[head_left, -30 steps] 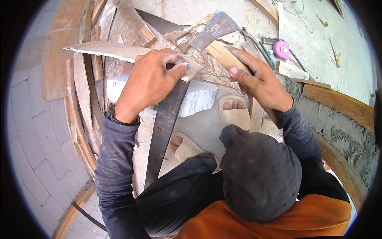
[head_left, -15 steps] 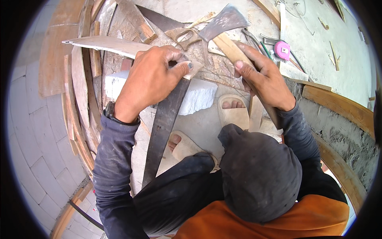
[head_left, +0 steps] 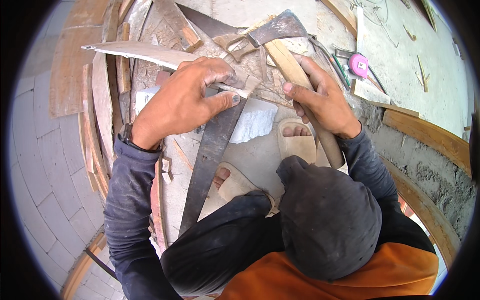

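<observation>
Head view: The right hand (head_left: 327,102) grasps the hatchet (head_left: 289,62) partway along its handle, apparently for control, head directed away from the body. The left hand (head_left: 182,102) pinches a pale wooden piece (head_left: 249,86) at the upper end of a dark tapered blade (head_left: 210,155), presumably steadying it. Whether its fingers also grip the blade is hidden.

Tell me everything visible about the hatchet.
The hatchet has a scuffed grey, metal-looking head flaring toward the picture's right, and a wooden-looking handle, pale near the head, browner below the right grip wrapped around it. It slants, head at upper left; whether the head touches anything is unclear.
</observation>
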Motion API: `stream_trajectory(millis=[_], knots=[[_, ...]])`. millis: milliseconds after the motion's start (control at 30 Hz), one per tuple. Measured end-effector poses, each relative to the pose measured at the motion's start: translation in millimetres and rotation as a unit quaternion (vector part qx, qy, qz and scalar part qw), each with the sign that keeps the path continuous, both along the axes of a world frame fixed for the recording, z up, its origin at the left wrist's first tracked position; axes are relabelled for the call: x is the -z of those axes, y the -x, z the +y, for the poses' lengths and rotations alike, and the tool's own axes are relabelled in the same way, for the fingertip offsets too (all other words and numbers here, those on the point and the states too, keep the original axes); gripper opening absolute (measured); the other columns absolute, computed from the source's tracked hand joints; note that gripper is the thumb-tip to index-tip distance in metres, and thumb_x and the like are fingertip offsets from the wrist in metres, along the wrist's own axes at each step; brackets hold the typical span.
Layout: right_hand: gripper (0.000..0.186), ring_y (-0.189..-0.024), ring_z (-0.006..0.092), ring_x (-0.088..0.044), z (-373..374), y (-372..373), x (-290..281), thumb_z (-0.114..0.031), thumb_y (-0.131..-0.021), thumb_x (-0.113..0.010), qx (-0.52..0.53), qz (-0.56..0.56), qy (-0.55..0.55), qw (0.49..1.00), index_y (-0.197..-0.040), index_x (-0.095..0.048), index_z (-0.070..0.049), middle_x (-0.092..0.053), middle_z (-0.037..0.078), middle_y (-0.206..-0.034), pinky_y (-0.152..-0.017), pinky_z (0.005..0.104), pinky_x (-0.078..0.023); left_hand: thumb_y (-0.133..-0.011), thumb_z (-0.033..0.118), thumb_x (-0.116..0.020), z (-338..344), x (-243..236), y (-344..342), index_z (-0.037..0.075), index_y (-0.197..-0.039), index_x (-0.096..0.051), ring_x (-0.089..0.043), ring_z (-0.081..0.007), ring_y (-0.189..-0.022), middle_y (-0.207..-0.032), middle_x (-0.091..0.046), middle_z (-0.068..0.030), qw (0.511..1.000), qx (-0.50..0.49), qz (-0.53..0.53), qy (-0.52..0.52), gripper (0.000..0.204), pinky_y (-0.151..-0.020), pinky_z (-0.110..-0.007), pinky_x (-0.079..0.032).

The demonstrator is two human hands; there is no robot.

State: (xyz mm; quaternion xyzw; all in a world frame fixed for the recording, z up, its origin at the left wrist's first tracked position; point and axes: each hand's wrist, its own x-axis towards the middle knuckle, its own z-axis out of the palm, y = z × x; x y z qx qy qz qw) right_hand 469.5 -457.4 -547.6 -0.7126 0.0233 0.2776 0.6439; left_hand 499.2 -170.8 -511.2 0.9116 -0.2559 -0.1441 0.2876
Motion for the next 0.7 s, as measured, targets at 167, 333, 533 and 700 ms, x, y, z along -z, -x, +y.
stream_trajectory(millis=[167,333,533,700], knots=[[0.063,-0.067,0.0109,-0.062,0,6,-1,-0.032,-0.099,-0.072,-0.033,0.028,0.032,0.999,-0.152,-0.049,-0.008,-0.063,0.004,-0.088,-0.054,0.0284,-0.057,-0.087,0.015,-0.082,-2,2,-2,0.000,-0.106,-0.075,-0.068,-0.0339,-0.102,-0.105,-0.072,-0.0151,1.000,0.015,0.007,0.008,0.026,-0.096,-0.042,-0.050],[0.066,-0.083,0.0133,-0.066,-7,13,-7,-0.034,-0.102,-0.069,-0.033,0.026,0.023,0.999,-0.156,-0.044,-0.005,-0.064,0.007,-0.095,-0.057,0.0294,-0.061,-0.086,0.015,-0.082,-2,-1,-4,-0.001,-0.104,-0.075,-0.068,-0.0342,-0.099,-0.103,-0.072,-0.0152,0.999,0.003,0.025,0.028,0.025,-0.094,-0.042,-0.051],[0.064,-0.090,0.0138,-0.066,-20,14,-10,-0.036,-0.106,-0.065,-0.054,-0.027,0.070,0.996,-0.158,-0.046,-0.004,-0.067,0.011,-0.101,-0.062,0.0292,-0.057,-0.086,0.020,-0.084,2,1,-1,0.001,-0.105,-0.074,-0.068,-0.0337,-0.099,-0.103,-0.072,-0.0147,0.998,0.015,-0.012,0.061,0.029,-0.094,-0.042,-0.051],[0.060,-0.077,0.0134,-0.063,-22,5,-17,-0.036,-0.106,-0.065,-0.049,0.009,0.104,0.993,-0.156,-0.050,-0.006,-0.069,0.010,-0.103,-0.066,0.0303,-0.053,-0.087,0.020,-0.084,5,4,-2,0.002,-0.102,-0.073,-0.068,-0.0324,-0.098,-0.101,-0.072,-0.0141,0.999,0.003,0.007,0.054,0.026,-0.093,-0.042,-0.051]])
